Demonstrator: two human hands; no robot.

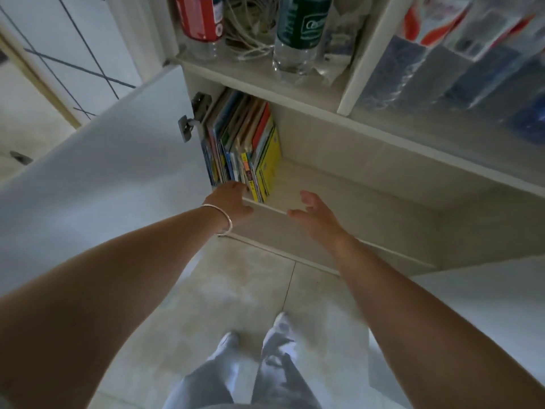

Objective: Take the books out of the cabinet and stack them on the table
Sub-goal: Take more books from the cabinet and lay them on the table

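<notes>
Several thin colourful books [241, 143] stand upright in a row at the left end of the low cabinet shelf [354, 190], leaning against the cabinet's left wall. My left hand [231, 200], with a silver bangle on the wrist, reaches to the foot of the books, and its fingertips touch their lower spines. My right hand [314, 214] hovers a little to the right of the books, over the shelf's front edge, fingers spread and holding nothing. No table is in view.
The open white cabinet door [103, 178] stands on the left, close to my left arm. On the shelf above are two plastic bottles [300, 33], cables and plastic-wrapped packs [472, 63]. Beige floor tiles and my feet lie below.
</notes>
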